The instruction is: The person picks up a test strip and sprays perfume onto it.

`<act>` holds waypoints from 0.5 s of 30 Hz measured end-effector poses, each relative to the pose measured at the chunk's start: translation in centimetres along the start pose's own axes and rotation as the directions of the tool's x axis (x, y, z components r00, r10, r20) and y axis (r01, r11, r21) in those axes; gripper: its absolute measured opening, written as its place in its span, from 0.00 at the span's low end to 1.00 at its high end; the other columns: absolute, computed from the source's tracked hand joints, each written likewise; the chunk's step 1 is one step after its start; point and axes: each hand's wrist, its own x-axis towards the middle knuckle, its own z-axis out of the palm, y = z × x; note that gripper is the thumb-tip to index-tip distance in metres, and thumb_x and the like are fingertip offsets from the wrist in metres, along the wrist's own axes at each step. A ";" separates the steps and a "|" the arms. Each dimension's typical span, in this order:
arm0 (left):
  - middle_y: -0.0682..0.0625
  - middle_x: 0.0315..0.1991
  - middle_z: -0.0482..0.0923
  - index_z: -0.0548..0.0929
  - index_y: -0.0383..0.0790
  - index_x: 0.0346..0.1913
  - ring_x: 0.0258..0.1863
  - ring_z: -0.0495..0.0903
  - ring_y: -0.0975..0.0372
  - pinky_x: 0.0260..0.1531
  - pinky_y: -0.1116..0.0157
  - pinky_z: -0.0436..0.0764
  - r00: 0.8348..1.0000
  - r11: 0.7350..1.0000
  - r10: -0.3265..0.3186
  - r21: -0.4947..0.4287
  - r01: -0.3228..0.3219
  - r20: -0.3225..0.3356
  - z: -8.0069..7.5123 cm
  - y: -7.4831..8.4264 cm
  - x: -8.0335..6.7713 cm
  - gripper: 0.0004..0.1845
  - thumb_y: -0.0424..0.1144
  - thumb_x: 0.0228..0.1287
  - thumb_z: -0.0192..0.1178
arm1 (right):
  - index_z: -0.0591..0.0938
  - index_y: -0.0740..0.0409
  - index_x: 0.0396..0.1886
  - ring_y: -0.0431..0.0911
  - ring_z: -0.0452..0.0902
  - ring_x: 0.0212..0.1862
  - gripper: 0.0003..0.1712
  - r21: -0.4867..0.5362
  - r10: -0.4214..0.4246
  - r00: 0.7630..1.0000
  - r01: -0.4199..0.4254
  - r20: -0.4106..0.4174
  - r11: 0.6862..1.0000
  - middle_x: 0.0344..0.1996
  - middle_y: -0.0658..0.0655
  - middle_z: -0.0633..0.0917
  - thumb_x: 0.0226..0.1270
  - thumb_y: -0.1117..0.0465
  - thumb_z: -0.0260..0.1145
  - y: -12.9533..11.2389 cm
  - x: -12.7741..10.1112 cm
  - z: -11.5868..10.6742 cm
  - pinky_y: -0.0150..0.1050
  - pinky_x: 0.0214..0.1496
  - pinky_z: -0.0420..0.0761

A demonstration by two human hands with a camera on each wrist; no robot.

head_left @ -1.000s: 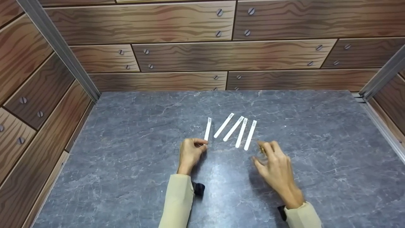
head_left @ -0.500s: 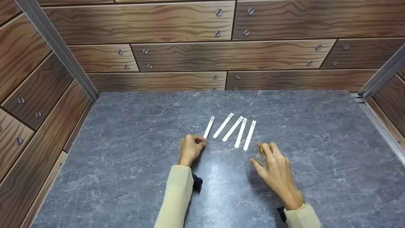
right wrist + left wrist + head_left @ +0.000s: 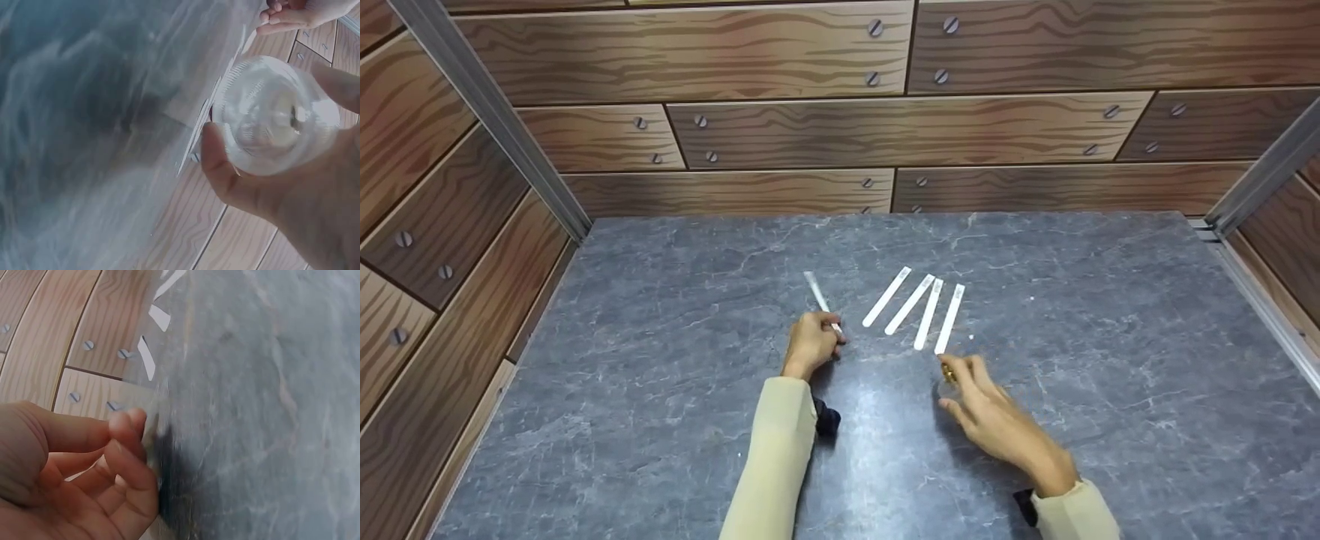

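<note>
My left hand (image 3: 829,335) pinches the near end of one white paper strip (image 3: 816,291), whose far end points up and to the left. In the left wrist view the thumb and fingers (image 3: 126,439) are pressed together on it. My right hand (image 3: 960,384) holds a small clear glass bottle (image 3: 275,115) with a gold cap (image 3: 949,373), thumb on one side and fingers on the other. Several more white strips (image 3: 928,313) lie fanned out on the grey stone table (image 3: 660,352), just beyond the bottle.
Wood-patterned panels (image 3: 780,127) with screw heads wall in the table at the back and on both sides. Metal rails (image 3: 487,112) run along the corners. Cream sleeves cover both forearms.
The strip in my left hand has swung its far end from upright-right over to the left. My right hand with the bottle has shifted left, closer to the lying strips.
</note>
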 end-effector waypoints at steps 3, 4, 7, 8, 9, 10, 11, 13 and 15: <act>0.45 0.25 0.83 0.85 0.24 0.49 0.14 0.73 0.66 0.17 0.74 0.71 0.999 1.000 -0.015 -0.019 0.015 0.037 -0.1 0.0 0.1 0.15 0.19 0.62 0.55 | 0.67 0.62 0.71 0.51 0.78 0.44 0.31 0.002 -0.015 1.000 0.015 0.026 1.000 0.54 0.61 0.73 0.71 0.66 0.64 0.0 0.0 0.0 0.55 0.47 0.83; 0.46 0.24 0.83 0.86 0.25 0.47 0.15 0.73 0.66 0.17 0.74 0.71 0.999 1.000 -0.005 0.002 0.005 0.041 -0.1 0.1 0.1 0.13 0.20 0.61 0.57 | 0.67 0.62 0.70 0.52 0.78 0.46 0.31 0.001 -0.019 0.999 0.019 0.027 1.000 0.54 0.61 0.73 0.71 0.67 0.65 0.0 0.0 0.0 0.58 0.49 0.82; 0.48 0.25 0.83 0.89 0.29 0.42 0.17 0.75 0.66 0.20 0.73 0.72 0.998 0.995 0.046 0.086 -0.049 0.043 -0.1 0.2 0.2 0.08 0.24 0.63 0.63 | 0.68 0.61 0.69 0.56 0.79 0.48 0.29 0.002 -0.029 0.999 0.029 0.033 1.000 0.56 0.62 0.74 0.70 0.67 0.65 0.1 0.0 0.0 0.59 0.50 0.82; 0.48 0.25 0.84 0.89 0.30 0.41 0.18 0.75 0.66 0.21 0.72 0.73 0.997 0.991 0.068 0.112 -0.072 0.040 -0.1 0.3 0.2 0.06 0.26 0.63 0.65 | 0.68 0.61 0.69 0.57 0.79 0.48 0.29 0.004 -0.030 0.999 0.030 0.039 1.000 0.56 0.63 0.73 0.70 0.67 0.65 0.1 0.0 0.0 0.59 0.49 0.83; 0.48 0.26 0.84 0.90 0.31 0.39 0.20 0.76 0.66 0.23 0.72 0.74 0.994 0.984 0.103 0.141 -0.107 0.034 -0.1 0.3 0.2 0.05 0.27 0.62 0.66 | 0.68 0.61 0.68 0.57 0.79 0.48 0.29 0.003 -0.034 0.998 0.034 0.043 0.999 0.56 0.63 0.73 0.70 0.67 0.65 0.1 0.1 0.0 0.59 0.49 0.83; 0.48 0.27 0.85 0.90 0.32 0.38 0.21 0.76 0.66 0.25 0.71 0.75 0.991 0.978 0.129 0.161 -0.132 0.027 -0.2 0.4 0.2 0.05 0.27 0.62 0.67 | 0.68 0.61 0.68 0.58 0.79 0.49 0.29 -0.001 -0.038 0.998 0.038 0.046 0.999 0.56 0.63 0.73 0.70 0.67 0.65 0.1 0.1 0.0 0.59 0.50 0.82; 0.48 0.28 0.86 0.91 0.33 0.37 0.23 0.77 0.65 0.27 0.69 0.76 0.987 0.972 0.157 0.174 -0.158 0.022 -0.2 0.5 0.2 0.04 0.27 0.62 0.67 | 0.69 0.61 0.68 0.57 0.79 0.49 0.29 -0.004 -0.042 0.998 0.043 0.049 0.999 0.56 0.63 0.73 0.70 0.67 0.65 0.0 0.1 0.0 0.59 0.50 0.82; 0.47 0.30 0.87 0.91 0.33 0.35 0.25 0.76 0.65 0.29 0.67 0.77 0.979 0.959 0.205 0.197 -0.205 0.016 -0.2 0.6 0.2 0.03 0.27 0.61 0.68 | 0.69 0.61 0.67 0.56 0.78 0.48 0.29 -0.013 -0.055 0.997 0.056 0.048 0.998 0.55 0.62 0.74 0.69 0.67 0.66 0.0 0.1 -0.1 0.59 0.50 0.82; 0.47 0.31 0.88 0.91 0.34 0.35 0.26 0.75 0.65 0.30 0.67 0.77 0.971 0.948 0.239 0.209 -0.239 0.027 -0.3 0.7 0.3 0.04 0.26 0.60 0.67 | 0.70 0.61 0.67 0.55 0.78 0.47 0.29 -0.023 -0.068 0.997 0.069 0.044 0.997 0.54 0.61 0.74 0.68 0.67 0.67 0.1 0.1 -0.1 0.60 0.51 0.81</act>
